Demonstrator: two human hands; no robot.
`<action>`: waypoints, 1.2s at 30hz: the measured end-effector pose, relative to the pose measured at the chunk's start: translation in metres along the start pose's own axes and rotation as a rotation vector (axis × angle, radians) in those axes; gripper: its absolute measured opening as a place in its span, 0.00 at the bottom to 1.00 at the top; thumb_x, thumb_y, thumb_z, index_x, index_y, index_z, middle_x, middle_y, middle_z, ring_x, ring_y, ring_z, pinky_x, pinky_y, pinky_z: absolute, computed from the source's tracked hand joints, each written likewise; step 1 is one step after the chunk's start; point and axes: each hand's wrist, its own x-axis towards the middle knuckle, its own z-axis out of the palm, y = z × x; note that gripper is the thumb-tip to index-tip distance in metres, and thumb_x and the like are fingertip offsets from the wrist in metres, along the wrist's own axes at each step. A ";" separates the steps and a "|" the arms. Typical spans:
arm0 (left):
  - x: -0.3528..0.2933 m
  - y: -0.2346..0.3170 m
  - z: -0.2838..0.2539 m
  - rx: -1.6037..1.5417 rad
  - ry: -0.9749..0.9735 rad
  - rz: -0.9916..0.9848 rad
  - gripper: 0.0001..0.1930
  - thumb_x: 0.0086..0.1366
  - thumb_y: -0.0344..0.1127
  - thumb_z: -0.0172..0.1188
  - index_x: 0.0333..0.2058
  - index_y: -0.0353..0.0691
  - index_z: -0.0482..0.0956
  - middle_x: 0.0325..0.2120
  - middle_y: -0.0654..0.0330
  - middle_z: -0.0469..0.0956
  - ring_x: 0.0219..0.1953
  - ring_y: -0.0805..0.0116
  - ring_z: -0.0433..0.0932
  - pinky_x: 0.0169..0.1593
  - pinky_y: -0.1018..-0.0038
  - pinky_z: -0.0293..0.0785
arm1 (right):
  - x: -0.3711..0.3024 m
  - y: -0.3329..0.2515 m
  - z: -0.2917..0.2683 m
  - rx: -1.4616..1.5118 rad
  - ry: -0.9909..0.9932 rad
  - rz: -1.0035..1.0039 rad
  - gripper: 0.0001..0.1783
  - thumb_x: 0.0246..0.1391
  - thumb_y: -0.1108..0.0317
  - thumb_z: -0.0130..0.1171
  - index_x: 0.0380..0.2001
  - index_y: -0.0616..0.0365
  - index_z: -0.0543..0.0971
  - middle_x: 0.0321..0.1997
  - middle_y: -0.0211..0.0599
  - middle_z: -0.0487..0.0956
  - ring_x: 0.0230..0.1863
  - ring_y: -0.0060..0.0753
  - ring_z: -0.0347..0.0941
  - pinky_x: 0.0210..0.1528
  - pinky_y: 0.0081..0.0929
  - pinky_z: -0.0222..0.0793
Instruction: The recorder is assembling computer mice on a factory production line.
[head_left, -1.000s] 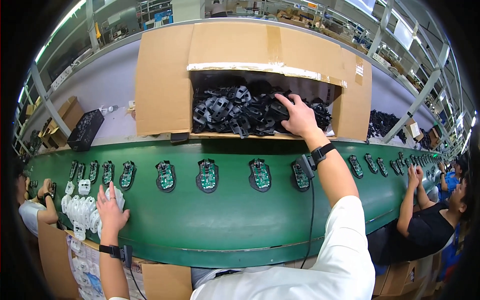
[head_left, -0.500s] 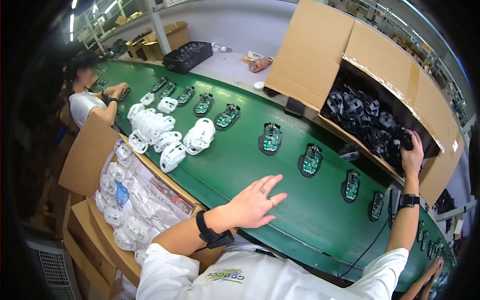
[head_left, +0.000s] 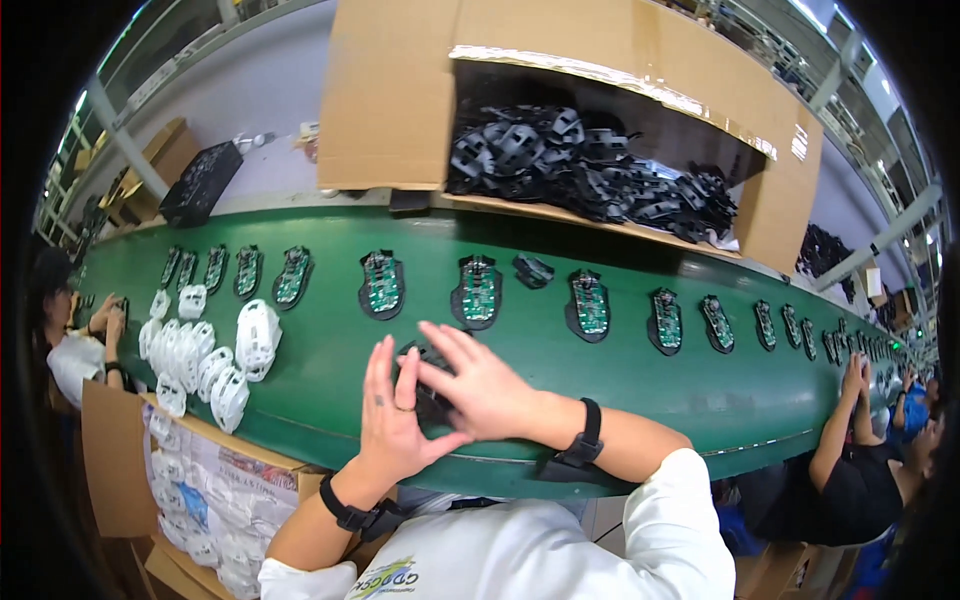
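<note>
My left hand point(head_left: 398, 425) and my right hand point(head_left: 490, 385) are close together over the near side of the green belt. Between them is a black plastic part point(head_left: 432, 402), largely covered by my fingers. My right hand curls over this part and grips it. The left hand, its fingers stretched and thumb apart, is right against the part's left side. Beyond my hands lies a row of mouse bases with green circuit boards, such as this mouse base point(head_left: 478, 290). A small loose black piece point(head_left: 533, 271) rests among them.
A large cardboard box point(head_left: 385, 110) of black plastic parts point(head_left: 600, 170) stands behind the belt point(head_left: 660, 400). White mouse shells point(head_left: 258, 340) are piled at the left, above an open carton point(head_left: 112, 430) of more shells. Co-workers sit at both ends, including a person in black point(head_left: 840, 480).
My right hand has come out of the large box with a black part and met my left hand over the belt. The view has turned to the right.
</note>
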 end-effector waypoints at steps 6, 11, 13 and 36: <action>0.008 0.025 -0.004 0.233 -0.102 -0.017 0.60 0.43 0.65 0.76 0.72 0.47 0.59 0.72 0.35 0.50 0.72 0.28 0.49 0.67 0.30 0.48 | -0.018 0.040 -0.127 0.026 -0.141 -0.004 0.58 0.35 0.57 0.77 0.72 0.54 0.62 0.76 0.62 0.52 0.74 0.72 0.50 0.71 0.62 0.54; 0.021 0.044 0.003 0.239 -0.283 0.105 0.47 0.45 0.68 0.73 0.66 0.62 0.72 0.72 0.39 0.52 0.71 0.31 0.53 0.64 0.25 0.48 | -0.005 0.119 -0.199 -0.579 0.481 0.454 0.53 0.41 0.43 0.75 0.71 0.36 0.66 0.75 0.61 0.58 0.75 0.68 0.53 0.73 0.60 0.53; 0.020 0.044 0.017 0.255 -0.272 0.116 0.46 0.47 0.68 0.72 0.66 0.64 0.73 0.72 0.39 0.53 0.71 0.32 0.53 0.63 0.25 0.51 | -0.004 0.153 -0.208 -0.444 0.358 0.589 0.49 0.44 0.40 0.74 0.70 0.33 0.69 0.74 0.61 0.58 0.72 0.66 0.60 0.71 0.54 0.60; -0.023 -0.046 -0.060 0.419 -0.340 0.004 0.27 0.50 0.51 0.74 0.51 0.57 0.83 0.66 0.49 0.65 0.66 0.42 0.64 0.64 0.31 0.57 | -0.028 0.078 -0.137 -0.149 0.750 0.195 0.20 0.42 0.78 0.74 0.42 0.53 0.85 0.64 0.56 0.73 0.62 0.57 0.74 0.61 0.40 0.73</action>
